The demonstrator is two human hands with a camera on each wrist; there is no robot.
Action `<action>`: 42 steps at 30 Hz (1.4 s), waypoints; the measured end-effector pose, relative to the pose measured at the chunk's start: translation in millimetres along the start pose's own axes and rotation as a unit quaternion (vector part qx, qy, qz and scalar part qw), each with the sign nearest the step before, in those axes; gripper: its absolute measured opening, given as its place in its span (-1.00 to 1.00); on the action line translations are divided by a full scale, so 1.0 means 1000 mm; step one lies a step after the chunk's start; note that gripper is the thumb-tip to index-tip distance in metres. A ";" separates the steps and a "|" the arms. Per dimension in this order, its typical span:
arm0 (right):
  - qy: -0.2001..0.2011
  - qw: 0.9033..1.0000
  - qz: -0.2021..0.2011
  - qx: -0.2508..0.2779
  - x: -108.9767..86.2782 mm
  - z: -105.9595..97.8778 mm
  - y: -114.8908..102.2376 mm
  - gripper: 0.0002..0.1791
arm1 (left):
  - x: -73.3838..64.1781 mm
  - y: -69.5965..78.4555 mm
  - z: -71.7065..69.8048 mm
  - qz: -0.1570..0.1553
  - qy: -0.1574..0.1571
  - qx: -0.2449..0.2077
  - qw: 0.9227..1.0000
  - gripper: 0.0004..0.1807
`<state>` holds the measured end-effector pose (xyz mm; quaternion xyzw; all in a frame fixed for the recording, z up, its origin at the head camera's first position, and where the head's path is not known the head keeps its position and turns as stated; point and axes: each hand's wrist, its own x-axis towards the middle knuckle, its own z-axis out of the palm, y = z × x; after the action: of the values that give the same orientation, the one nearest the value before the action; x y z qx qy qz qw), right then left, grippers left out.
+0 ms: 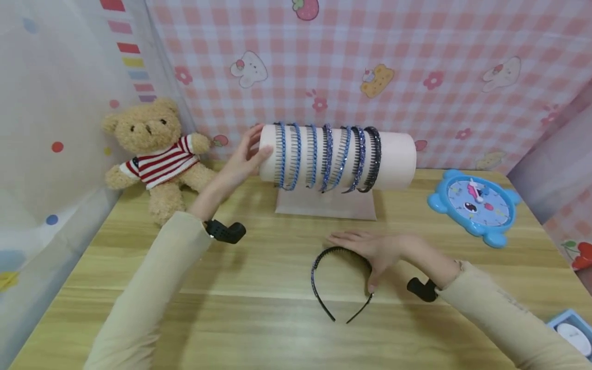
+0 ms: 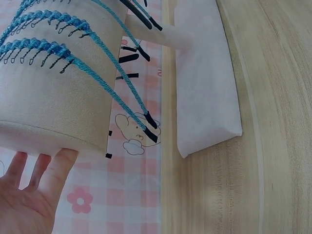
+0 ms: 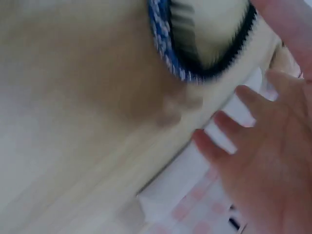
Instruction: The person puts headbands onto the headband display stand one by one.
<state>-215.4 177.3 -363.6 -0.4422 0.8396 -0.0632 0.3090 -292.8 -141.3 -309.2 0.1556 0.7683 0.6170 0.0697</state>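
Observation:
A pale pink display roll [image 1: 399, 159] stands on a flat base [image 1: 326, 205] and carries several blue, purple and black toothed headbands [image 1: 327, 156]. At its left end rests my left hand [image 1: 242, 158]; in the left wrist view, that hand's extended fingers [image 2: 57, 173] touch the roll's end rim. One black headband [image 1: 316, 282] with glittery blue-purple trim lies on the table in front of the base. Over its right side hovers my right hand [image 1: 376, 252], fingers stretched out, thumb close to the band's right arm. The right wrist view is blurred, showing spread fingers [image 3: 212, 146] apart from the headband [image 3: 165, 46].
On the left a teddy bear [image 1: 148, 133] in a striped shirt sits against the wall covering. A blue toy clock [image 1: 481, 203] lies at the right of the wooden table [image 1: 259, 329]. Part of a light-blue framed object [image 1: 571, 329] shows at the lower right edge.

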 end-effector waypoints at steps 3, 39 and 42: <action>-0.051 0.998 0.031 0.007 0.000 0.003 -0.003 0.39 | 0.000 0.001 0.002 -0.003 0.001 -0.001 1.000 -0.30; 0.304 0.947 0.094 0.045 -0.011 0.041 0.041 -0.86 | 0.000 -0.002 0.001 0.010 0.000 -0.002 1.000 -0.34; 0.291 0.940 0.102 0.144 -0.016 0.033 0.042 -0.85 | 0.000 -0.002 0.001 0.011 0.001 -0.002 1.000 -0.35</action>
<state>-219.3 220.1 -398.3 -0.2671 0.9155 -0.2775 0.1161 -292.5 -141.1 -311.2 0.1637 0.7653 0.6193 0.0627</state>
